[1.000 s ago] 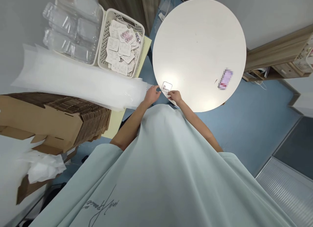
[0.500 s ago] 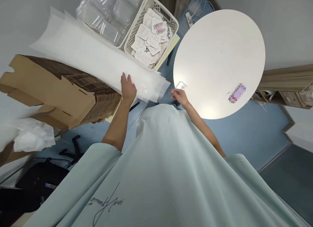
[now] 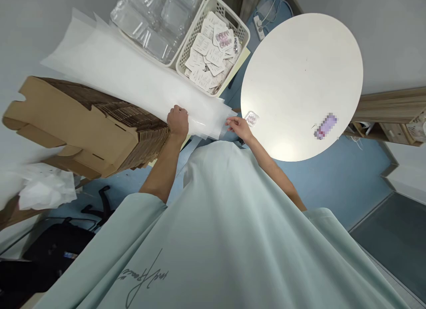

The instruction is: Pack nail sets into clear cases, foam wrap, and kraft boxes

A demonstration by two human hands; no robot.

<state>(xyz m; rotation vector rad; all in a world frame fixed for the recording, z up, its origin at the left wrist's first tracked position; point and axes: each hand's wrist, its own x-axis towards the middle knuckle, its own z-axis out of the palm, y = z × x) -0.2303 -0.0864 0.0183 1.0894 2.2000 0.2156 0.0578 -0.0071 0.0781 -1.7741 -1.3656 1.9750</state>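
Observation:
A stack of long, translucent white sheets [image 3: 143, 85] lies across the left side. My left hand [image 3: 178, 121] rests on the stack near its right end, fingers curled in and fingertips hidden; what they hold, if anything, I cannot make out. Beside it the sheet surface has a shiny patch. At the right end of the stack, my right hand [image 3: 240, 128] has thumb and fingers pinched together at a sheet's edge. Just past that hand, a small clear pack with pinkish pieces [image 3: 252, 119] lies on the rim of a round white table [image 3: 299, 78].
Behind the sheets stand a white basket [image 3: 214, 90] of small cards and a bin of clear plastic boxes [image 3: 155, 42]. Folded brown cardboard boxes [image 3: 83, 127] are stacked at left. A blurred-out purple item [image 3: 326, 126] lies on the table. A power strip [image 3: 258, 27] is on the floor.
My left hand's fingers have gone from stretched out to curled on the sheets. My right hand has moved slightly left onto the sheets' edge, uncovering more of the small pack.

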